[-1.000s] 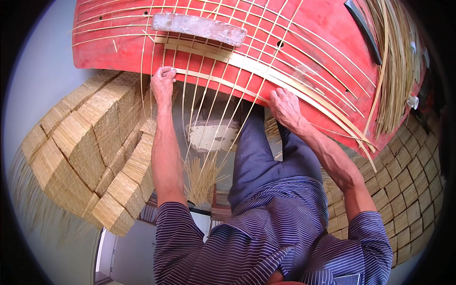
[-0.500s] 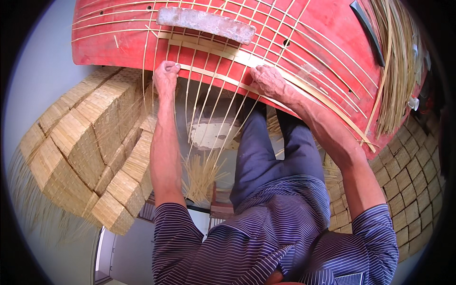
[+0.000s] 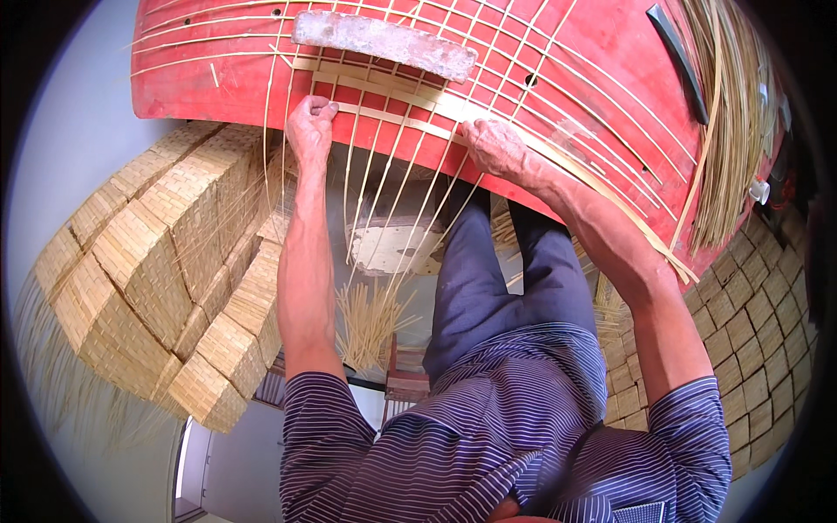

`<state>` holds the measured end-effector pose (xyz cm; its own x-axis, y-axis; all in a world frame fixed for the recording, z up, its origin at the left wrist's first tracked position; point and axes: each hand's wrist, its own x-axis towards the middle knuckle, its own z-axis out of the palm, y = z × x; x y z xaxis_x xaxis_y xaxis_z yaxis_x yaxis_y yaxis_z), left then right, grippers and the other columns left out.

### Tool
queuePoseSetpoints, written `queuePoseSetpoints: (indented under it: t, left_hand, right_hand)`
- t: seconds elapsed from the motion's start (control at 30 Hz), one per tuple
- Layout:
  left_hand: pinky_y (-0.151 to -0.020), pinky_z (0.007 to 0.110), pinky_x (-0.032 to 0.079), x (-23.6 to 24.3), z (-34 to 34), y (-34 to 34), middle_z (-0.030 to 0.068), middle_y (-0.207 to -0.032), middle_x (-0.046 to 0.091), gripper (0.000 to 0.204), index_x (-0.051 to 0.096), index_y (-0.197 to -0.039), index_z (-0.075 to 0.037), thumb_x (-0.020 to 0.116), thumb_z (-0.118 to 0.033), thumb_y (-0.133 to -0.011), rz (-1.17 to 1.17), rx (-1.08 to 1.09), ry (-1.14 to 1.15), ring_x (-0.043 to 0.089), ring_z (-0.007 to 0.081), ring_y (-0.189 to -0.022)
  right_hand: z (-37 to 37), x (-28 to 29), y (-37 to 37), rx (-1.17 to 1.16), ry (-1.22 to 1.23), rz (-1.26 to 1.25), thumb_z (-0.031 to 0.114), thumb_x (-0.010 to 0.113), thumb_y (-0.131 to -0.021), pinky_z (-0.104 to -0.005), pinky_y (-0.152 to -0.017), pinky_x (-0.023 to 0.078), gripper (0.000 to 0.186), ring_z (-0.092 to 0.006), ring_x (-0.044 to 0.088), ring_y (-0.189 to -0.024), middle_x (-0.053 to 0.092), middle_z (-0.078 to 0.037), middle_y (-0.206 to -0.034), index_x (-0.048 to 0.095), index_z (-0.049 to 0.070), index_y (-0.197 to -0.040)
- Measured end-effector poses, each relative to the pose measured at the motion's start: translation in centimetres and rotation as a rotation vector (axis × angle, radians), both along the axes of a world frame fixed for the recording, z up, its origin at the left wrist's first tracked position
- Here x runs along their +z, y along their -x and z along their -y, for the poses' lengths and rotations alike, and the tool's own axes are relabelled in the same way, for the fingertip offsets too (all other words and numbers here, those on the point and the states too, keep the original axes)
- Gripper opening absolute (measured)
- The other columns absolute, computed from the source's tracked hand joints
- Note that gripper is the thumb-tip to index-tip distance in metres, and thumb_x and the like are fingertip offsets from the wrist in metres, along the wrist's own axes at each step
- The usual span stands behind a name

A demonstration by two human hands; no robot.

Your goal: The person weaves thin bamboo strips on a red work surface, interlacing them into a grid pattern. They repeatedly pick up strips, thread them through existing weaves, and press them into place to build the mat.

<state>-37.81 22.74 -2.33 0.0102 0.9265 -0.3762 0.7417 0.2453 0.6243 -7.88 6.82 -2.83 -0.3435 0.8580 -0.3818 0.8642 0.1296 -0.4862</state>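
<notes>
A flat, pale bamboo strip [image 3: 392, 118] stretches between my two hands and crosses the thin lengthwise canes close to the near edge of a red board [image 3: 196, 91]. My left hand [image 3: 311, 129] pinches its left end between thumb and fingers. Toward its right part, my right hand [image 3: 495, 148] is closed on the same strip, with the fingertips partly hidden. Just beyond lie wider strips [image 3: 375, 82] woven through the canes. A long, worn stone-like block [image 3: 384, 45] rests across the lattice behind them.
A dark flat bar [image 3: 678, 63] and a thick bundle of thin canes [image 3: 737, 131] lie on the board's right. Stacked woven bamboo pieces [image 3: 139, 253] stand at left, with more [image 3: 741, 340] at right. Loose cane ends [image 3: 370, 322] hang below the near edge.
Both hands have moved the strip slightly farther onto the board, closer to the woven strips. The left hand has risen more than the right. The block and lattice sit slightly farther right in view.
</notes>
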Motion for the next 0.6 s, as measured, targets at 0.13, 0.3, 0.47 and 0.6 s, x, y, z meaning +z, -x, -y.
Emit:
queuePoseSetpoints:
  t: [0.13,0.3,0.47,0.6]
  left_hand:
    - [-0.071,0.037,0.052,0.6,-0.5,-0.7,0.0156,-0.081,0.071,0.023,0.07,-0.092,0.001,0.073,-0.018,-0.08,-0.032,-0.077,-0.069,0.068,0.0261,-0.075]
    - [-0.071,0.039,0.053,0.8,-0.4,-0.9,0.0154,-0.09,0.07,0.024,0.068,-0.098,0.002,0.071,-0.015,-0.081,-0.035,-0.074,-0.048,0.067,0.0294,-0.08]
    - [-0.09,0.047,0.048,4.3,1.6,-7.0,0.0165,-0.118,0.06,0.032,0.06,-0.121,-0.008,0.059,-0.014,-0.09,-0.622,-0.738,-0.129,0.058,0.0338,-0.113]
    - [-0.1,0.052,0.036,3.0,4.3,-8.5,0.0147,-0.126,0.056,0.045,0.058,-0.128,-0.012,0.061,-0.018,-0.084,-0.673,-1.067,-0.323,0.05,0.0311,-0.123]
  right_hand:
    - [-0.2,-0.1,-0.4,-0.04,-0.017,-0.086,0.01,0.056,-0.084,-0.0455,-0.057,0.049,0.018,-0.0351,0.065,-0.067,0.06,-0.02,-0.072,0.054,-0.003,-0.095]
    - [-0.1,0.2,-0.2,-0.084,-0.061,-0.09,0.01,0.055,-0.086,-0.0477,-0.055,0.047,0.016,-0.0359,0.062,-0.063,0.058,-0.02,-0.069,0.052,-0.004,-0.095]
    - [-0.4,0.0,-0.7,-0.078,0.075,-0.074,0.011,0.059,-0.086,-0.0492,-0.056,0.048,0.018,-0.0397,0.062,-0.067,0.058,-0.021,-0.07,0.049,-0.001,-0.095]
    - [-0.9,0.6,-0.2,-0.096,0.116,-0.083,0.011,0.064,-0.082,-0.0502,-0.058,0.049,0.022,-0.0412,0.063,-0.069,0.059,-0.022,-0.07,0.05,-0.002,-0.094]
